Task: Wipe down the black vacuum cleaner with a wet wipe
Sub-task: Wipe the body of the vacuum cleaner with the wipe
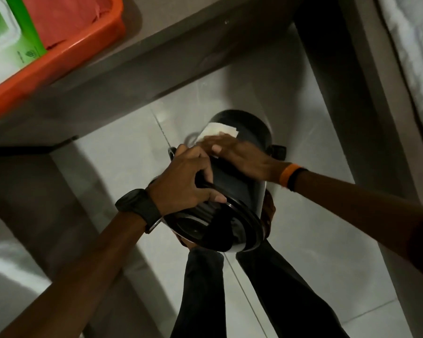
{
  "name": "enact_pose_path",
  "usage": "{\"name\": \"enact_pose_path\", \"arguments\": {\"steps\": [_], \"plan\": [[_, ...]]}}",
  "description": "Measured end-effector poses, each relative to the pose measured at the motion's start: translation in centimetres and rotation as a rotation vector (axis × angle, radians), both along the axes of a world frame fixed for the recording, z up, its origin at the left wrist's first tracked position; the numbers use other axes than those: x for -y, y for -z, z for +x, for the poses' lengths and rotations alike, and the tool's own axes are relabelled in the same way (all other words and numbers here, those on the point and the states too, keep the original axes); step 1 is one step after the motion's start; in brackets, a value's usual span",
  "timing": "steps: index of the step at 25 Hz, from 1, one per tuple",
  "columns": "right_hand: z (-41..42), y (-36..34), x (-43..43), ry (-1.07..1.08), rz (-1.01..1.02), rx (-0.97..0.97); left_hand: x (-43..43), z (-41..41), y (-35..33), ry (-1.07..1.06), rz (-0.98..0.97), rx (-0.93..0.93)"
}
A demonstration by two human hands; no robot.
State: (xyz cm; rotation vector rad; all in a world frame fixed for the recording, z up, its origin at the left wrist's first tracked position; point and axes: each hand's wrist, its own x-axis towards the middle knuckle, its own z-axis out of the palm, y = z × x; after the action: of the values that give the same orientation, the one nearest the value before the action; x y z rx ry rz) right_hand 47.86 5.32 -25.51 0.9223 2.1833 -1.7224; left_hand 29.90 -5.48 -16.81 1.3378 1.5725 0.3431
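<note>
The black vacuum cleaner (232, 181) is a round drum, tilted above the tiled floor in the middle of the view. My left hand (183, 181), with a black watch on the wrist, grips the drum's near rim. My right hand (239, 154), with an orange and black wristband, lies flat on the drum's upper side. It presses a white wet wipe (217, 130) against the black surface, and the wipe sticks out past the fingertips. Black clips show on both sides of the drum.
An orange tray (66, 57) holding a green wet-wipe pack (3, 32) sits on a grey table (142, 59) at the upper left. A dark table leg (340, 76) stands at the right, beside white bedding (418, 57). My legs are below the drum.
</note>
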Motion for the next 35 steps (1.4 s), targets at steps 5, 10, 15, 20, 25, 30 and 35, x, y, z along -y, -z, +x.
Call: {"name": "enact_pose_path", "arguments": {"steps": [5, 10, 15, 20, 25, 30, 35], "plan": [[0.3, 1.0, -5.3, 0.361, 0.038, 0.393, -0.4, 0.6, -0.1, 0.069, 0.109, -0.049], [2.2, -5.1, 3.7, 0.378, -0.091, -0.177, -2.2, -4.4, 0.8, -0.2, 0.182, -0.05], [3.4, -0.4, -0.5, 0.659, -0.031, 0.08, -0.3, 0.1, 1.5, 0.082, 0.593, -0.526], [2.6, -0.2, -1.9, 0.786, -0.146, 0.106, -1.8, 5.2, 1.4, 0.159, 0.746, -0.575], [4.4, -6.1, 6.6, 0.782, 0.002, -0.22, -2.8, 3.0, 0.9, -0.193, 0.435, -0.362], [6.9, -1.1, 4.9, 0.725, 0.144, 0.022, -3.4, 1.6, 2.1, -0.67, 0.176, -0.138], [7.2, 1.2, 1.8, 0.878, -0.201, 0.13, -1.6, 6.8, 1.6, 0.095, 0.657, -0.4]]}}
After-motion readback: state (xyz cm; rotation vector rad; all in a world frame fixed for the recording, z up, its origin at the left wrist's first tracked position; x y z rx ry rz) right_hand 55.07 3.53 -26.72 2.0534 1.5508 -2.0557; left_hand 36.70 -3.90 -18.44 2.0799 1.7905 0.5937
